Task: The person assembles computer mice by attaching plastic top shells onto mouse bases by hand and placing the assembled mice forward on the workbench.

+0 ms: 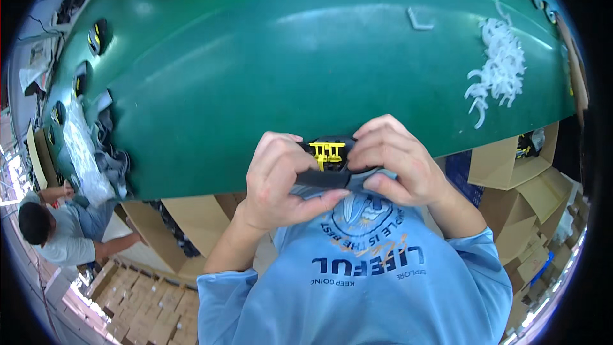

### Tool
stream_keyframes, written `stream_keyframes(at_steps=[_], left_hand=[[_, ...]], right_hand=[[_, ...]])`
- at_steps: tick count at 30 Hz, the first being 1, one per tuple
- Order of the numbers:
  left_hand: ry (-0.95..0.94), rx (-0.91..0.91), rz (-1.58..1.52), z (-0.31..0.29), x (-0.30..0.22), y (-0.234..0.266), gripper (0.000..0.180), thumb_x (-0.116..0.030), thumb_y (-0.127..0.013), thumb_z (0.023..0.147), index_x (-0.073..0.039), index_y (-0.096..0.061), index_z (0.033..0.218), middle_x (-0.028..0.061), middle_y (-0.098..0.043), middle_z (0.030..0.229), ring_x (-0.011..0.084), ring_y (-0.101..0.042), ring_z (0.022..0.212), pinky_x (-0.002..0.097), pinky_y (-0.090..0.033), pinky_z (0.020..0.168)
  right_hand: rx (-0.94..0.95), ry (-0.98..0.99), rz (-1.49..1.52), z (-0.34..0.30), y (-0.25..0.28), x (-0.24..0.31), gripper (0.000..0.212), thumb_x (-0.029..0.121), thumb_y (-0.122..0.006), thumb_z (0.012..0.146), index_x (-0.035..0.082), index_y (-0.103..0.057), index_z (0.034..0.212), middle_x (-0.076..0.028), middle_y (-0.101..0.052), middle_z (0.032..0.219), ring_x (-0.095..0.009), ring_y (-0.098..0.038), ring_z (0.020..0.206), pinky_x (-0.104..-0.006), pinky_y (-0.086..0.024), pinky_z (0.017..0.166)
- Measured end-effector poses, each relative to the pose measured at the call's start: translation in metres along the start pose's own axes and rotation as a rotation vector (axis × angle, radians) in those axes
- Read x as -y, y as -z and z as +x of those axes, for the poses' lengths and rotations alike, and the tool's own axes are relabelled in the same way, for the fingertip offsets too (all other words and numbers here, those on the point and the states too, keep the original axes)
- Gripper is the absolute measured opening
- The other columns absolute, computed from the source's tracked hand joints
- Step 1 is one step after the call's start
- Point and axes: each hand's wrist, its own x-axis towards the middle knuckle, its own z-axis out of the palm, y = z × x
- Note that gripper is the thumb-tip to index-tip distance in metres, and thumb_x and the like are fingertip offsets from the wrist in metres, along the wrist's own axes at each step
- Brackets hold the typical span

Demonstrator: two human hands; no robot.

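Note:
At the table's near edge, in front of my chest, I hold a black shell-like part [324, 179] with a slatted bright yellow plastic insert [328, 152] showing in its opening. My left hand [274, 176] is closed around its left end, thumb along the lower edge. On the other end my right hand [397, 163] has its fingers curled over the top, the thumb lower down. The fingers hide both ends of the part, so its exact kind does not show.
On the green table [287, 76] a pile of white curved plastic pieces [501, 64] lies at right, with one loose white piece [419, 20] nearby. Black-and-yellow items [97, 37] line the left side. Cardboard boxes [511, 160] stand below the edge. A person [67, 227] works at far left.

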Motion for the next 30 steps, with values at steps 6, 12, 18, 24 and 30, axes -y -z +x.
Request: stream_keyframes(at_steps=[6, 12, 18, 24, 30], left_hand=[[0.096, -0.018, 0.030, -0.076, -0.035, -0.009, 0.048, -0.041, -0.101, 0.073, -0.010, -0.069, 0.088, 0.0066, -0.066, 0.096, 0.0304, -0.063, 0.096, 0.0565, -0.064, 0.097], [0.026, 0.002, 0.014, -0.095, -0.040, -0.013, 0.044, -0.034, -0.099, 0.068, -0.007, -0.069, 0.085, 0.0044, -0.062, 0.093, 0.0272, -0.059, 0.089, 0.0576, -0.064, 0.094], [-0.134, 0.025, 0.095, -0.081, -0.032, -0.009, 0.039, -0.031, -0.094, 0.062, -0.015, -0.064, 0.080, -0.0011, -0.058, 0.088, 0.0216, -0.052, 0.084, 0.0525, -0.065, 0.087], [-0.092, -0.019, 0.137, -0.071, -0.021, -0.020, 0.044, -0.041, -0.098, 0.066, -0.015, -0.064, 0.078, -0.0017, -0.058, 0.087, 0.0211, -0.052, 0.080, 0.0516, -0.065, 0.085], [-0.102, -0.100, 0.163, -0.054, -0.024, -0.014, 0.047, -0.042, -0.097, 0.060, -0.014, -0.065, 0.078, -0.0009, -0.057, 0.086, 0.0203, -0.051, 0.077, 0.0514, -0.065, 0.084]], right_hand=[[0.209, 0.011, -0.041, -0.036, -0.021, 0.021, 0.025, 0.021, -0.087, 0.090, 0.007, -0.079, 0.110, -0.007, -0.071, 0.111, -0.031, -0.065, 0.108, -0.0436, -0.056, 0.093], [0.194, -0.124, 0.109, -0.069, -0.046, 0.021, 0.026, 0.020, -0.088, 0.087, 0.006, -0.080, 0.107, -0.010, -0.068, 0.110, -0.030, -0.069, 0.092, -0.0424, -0.060, 0.080], [0.059, 0.079, 0.032, -0.073, -0.054, 0.013, 0.028, 0.021, -0.091, 0.080, 0.005, -0.080, 0.100, -0.010, -0.068, 0.107, -0.032, -0.069, 0.094, -0.0434, -0.060, 0.079], [-0.016, -0.007, -0.008, -0.067, -0.053, 0.008, 0.029, 0.022, -0.093, 0.079, 0.005, -0.079, 0.097, -0.009, -0.068, 0.105, -0.030, -0.068, 0.089, -0.0415, -0.059, 0.076], [-0.019, 0.050, -0.036, -0.043, -0.038, 0.017, 0.029, 0.024, -0.093, 0.081, 0.006, -0.078, 0.097, -0.010, -0.068, 0.105, -0.028, -0.068, 0.085, -0.0400, -0.058, 0.071]])
